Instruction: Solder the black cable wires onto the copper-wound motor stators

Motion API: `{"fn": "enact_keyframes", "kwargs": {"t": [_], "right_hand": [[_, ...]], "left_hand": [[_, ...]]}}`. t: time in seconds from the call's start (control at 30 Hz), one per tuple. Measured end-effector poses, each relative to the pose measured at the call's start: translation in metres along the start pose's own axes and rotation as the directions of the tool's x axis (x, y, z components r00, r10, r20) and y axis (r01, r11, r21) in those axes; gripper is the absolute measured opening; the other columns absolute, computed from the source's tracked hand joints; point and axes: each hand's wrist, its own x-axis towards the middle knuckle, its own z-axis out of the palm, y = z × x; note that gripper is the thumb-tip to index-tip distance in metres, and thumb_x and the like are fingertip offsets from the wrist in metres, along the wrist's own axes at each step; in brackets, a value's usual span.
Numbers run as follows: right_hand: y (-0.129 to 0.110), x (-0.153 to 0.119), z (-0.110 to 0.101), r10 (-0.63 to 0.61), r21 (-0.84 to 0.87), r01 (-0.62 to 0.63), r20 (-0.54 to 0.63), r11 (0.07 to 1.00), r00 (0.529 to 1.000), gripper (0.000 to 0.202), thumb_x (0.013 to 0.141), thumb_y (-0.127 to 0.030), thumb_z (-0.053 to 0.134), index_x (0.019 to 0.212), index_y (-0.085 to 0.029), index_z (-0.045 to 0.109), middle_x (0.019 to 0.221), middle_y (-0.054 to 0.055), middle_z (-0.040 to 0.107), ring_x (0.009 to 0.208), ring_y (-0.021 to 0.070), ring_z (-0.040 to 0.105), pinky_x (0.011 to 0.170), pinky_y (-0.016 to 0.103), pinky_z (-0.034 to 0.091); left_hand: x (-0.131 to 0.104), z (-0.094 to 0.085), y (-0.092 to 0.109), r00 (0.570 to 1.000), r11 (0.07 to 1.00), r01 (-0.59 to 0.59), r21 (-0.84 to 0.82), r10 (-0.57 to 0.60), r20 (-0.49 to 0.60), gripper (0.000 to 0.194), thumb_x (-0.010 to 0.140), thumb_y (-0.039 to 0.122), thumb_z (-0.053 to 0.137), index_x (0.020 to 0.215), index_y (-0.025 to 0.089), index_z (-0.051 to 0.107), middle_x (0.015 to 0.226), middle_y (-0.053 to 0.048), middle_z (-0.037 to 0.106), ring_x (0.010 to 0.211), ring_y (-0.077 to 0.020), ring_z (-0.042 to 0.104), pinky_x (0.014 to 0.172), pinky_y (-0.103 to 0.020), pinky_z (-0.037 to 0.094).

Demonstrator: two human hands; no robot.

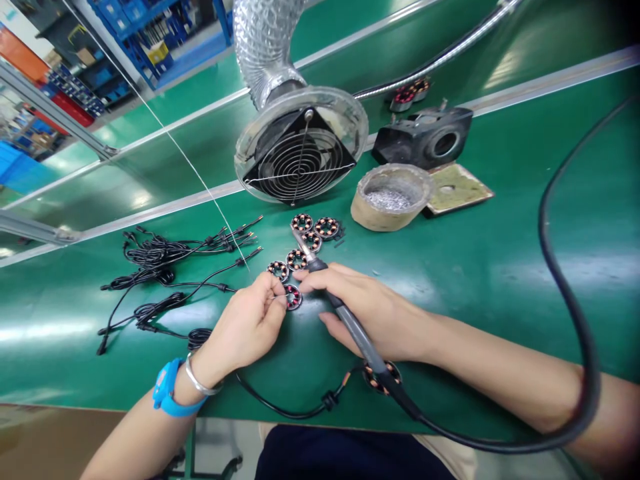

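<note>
My left hand [250, 320] is closed in a pinch on a thin solder wire [231, 231], which runs down to it from the upper left. Its fingertips are beside a small ring-shaped motor stator [293, 297] with red windings. In my right hand [370, 307] is a soldering iron [361, 339], its metal tip pointing up and away over several copper-wound stators [297, 259]. Another stator [383, 377] lies under the iron's rear end, with a black cable [300, 415] whose coloured wire ends reach it.
Bundles of black cables [160, 253] lie at left. A fume extractor fan [300, 163] on a foil duct [267, 47] stands behind the stators. Beside it are a round pot [375, 217] of silvery bits, a black holder [425, 137] and a sponge tray [457, 189]. The iron's cord [555, 247] loops at right.
</note>
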Motion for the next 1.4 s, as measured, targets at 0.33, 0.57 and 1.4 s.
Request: {"fn": "enact_keyframes", "kwargs": {"t": [0.33,0.57,1.4], "right_hand": [[-0.002,-0.003,-0.005,0.038,-0.023,-0.04,-0.094,0.999,0.995,0.037,0.074,-0.003,0.048,0.106,-0.021,0.048,0.089,0.003,0.062,0.077,0.0166,0.057,0.071,0.028,0.05],[-0.003,-0.001,-0.001,0.032,0.056,-0.035,0.061,0.998,0.998,0.047,0.072,-0.004,0.052,0.116,-0.02,0.047,0.093,0.004,0.06,0.085,0.0181,0.057,0.073,0.028,0.049],[0.0,-0.005,0.001,0.004,-0.089,-0.004,-0.003,0.996,1.0,0.034,0.078,-0.014,0.057,0.11,-0.02,0.049,0.082,0.003,0.058,0.077,0.0193,0.051,0.068,0.029,0.045]], "left_hand": [[0.002,0.006,-0.003,0.991,0.987,-0.115,0.116,0.122,-0.057,0.017,0.095,0.025,0.045,0.096,0.019,0.061,0.084,-0.003,0.067,0.077,-0.0164,0.061,0.071,-0.027,0.042],[0.004,0.011,-0.001,0.975,0.987,-0.157,0.04,0.161,-0.152,0.013,0.089,0.029,0.056,0.095,0.018,0.061,0.059,0.006,0.047,0.055,-0.0105,0.044,0.057,-0.022,0.035],[-0.002,0.002,-0.007,0.975,0.957,0.129,-0.26,-0.074,0.211,0.023,0.082,0.038,0.062,0.078,0.016,0.066,0.049,0.009,0.026,0.047,-0.0073,0.02,0.045,-0.022,0.016]]}}
